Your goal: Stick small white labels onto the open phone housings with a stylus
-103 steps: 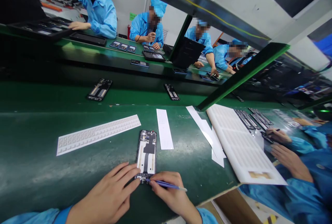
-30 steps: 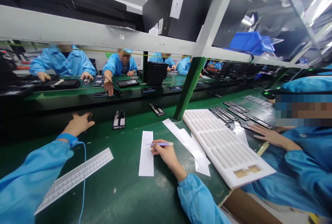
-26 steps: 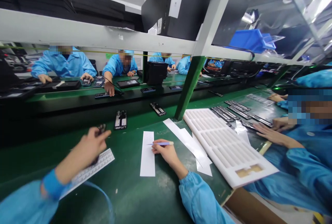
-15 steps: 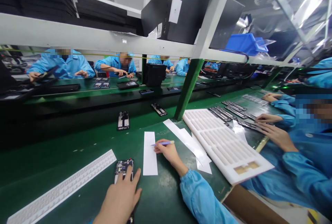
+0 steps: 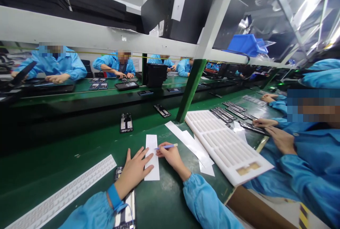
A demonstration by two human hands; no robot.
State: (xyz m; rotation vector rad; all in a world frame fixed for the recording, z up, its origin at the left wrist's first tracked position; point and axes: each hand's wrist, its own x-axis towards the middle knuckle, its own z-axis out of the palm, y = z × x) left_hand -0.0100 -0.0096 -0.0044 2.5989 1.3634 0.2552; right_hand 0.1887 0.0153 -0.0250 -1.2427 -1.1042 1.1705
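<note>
Head view: the right hand point(image 5: 170, 156) pinches a purple tool point(image 5: 168, 146), tip over the small white sheet point(image 5: 152, 174), while the left hand point(image 5: 135, 169) spreads open across that sheet's left edge. Left of the sheet, an opened phone point(image 5: 130, 202) lies partly hidden by that hand.

The left hand point(image 5: 135, 171) overlaps a white sheet point(image 5: 152, 173); the right hand point(image 5: 171, 157) holds a purple tool point(image 5: 170, 146).

Inspected green workbench point(image 5: 159, 204); found worn in patches.
Noted on it a long patterned sheet point(image 5: 66, 194) at left, an opened phone point(image 5: 130, 204) partly covered, a narrow white sheet point(image 5: 154, 174), loose white strips point(image 5: 190, 144), a ribbed white tray point(image 5: 225, 142) at right, rows of phone frames point(image 5: 225, 114) past it and, on the green strip point(image 5: 143, 118) behind, two more opened phones point(image 5: 126, 122).
</note>
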